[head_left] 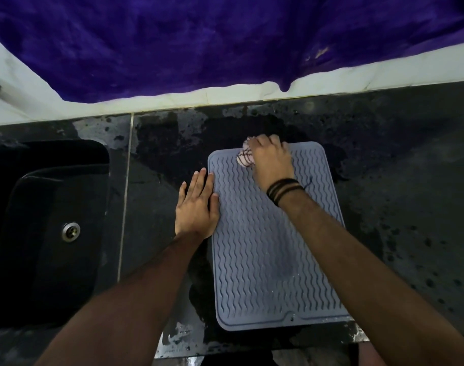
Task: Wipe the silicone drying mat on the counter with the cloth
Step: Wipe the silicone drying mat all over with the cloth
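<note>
A grey-blue silicone drying mat (pixel 265 260) with wavy ridges lies lengthwise on the dark counter (pixel 397 194). My right hand (pixel 271 159) presses a bunched pale pink cloth (pixel 245 157) with dark stripes onto the mat's far end, near its top edge. Most of the cloth is hidden under the fingers. Black bands circle the right wrist. My left hand (pixel 197 204) lies flat with fingers spread on the counter, its inner edge resting on the mat's left rim.
A black sink (pixel 48 228) with a metal drain (pixel 71 231) sits to the left. A purple cloth (pixel 225 40) hangs over the white wall behind the counter. The counter surface is wet and blotchy. Its front edge runs just below the mat.
</note>
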Tool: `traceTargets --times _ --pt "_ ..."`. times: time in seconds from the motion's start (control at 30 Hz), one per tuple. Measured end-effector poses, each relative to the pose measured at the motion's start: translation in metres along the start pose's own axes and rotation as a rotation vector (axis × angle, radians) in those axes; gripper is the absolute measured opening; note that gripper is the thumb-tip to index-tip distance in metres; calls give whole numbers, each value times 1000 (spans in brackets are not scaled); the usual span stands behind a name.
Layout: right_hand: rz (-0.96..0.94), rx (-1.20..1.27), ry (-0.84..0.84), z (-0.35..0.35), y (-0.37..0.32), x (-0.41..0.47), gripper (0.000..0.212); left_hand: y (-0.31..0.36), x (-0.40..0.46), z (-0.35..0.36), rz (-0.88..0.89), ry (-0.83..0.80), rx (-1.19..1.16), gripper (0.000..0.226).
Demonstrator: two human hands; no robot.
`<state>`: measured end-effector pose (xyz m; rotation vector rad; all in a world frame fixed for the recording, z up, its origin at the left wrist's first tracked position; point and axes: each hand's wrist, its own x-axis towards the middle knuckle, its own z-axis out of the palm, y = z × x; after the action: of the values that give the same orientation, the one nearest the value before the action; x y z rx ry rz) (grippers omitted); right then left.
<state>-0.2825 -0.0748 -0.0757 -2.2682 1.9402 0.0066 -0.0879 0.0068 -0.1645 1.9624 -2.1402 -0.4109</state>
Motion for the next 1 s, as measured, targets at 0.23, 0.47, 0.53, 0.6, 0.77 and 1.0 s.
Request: traceTargets --times 0.23,0.47,0.53,0.6,0.77,1.0 --pt "8 -33 -74 30 -4 -29 58 3 -2 -2 -37 14 50 58" --pt "-23 -23 -182 16 -5 -82 54 3 -1 -4 -25 2 19 54" --pt "17 13 -119 5 -2 -69 49 3 -1 -5 -28 -15 0 55" --pt "59 27 3 -5 -1 -43 49 4 -1 -7 -36 -30 -19 56" --pt "30 31 -64 2 -13 4 59 5 -1 -7 -57 -25 -10 56" --pt "-14 36 -42 31 -12 -52 61 3 0 -1 -58 -8 33 56"
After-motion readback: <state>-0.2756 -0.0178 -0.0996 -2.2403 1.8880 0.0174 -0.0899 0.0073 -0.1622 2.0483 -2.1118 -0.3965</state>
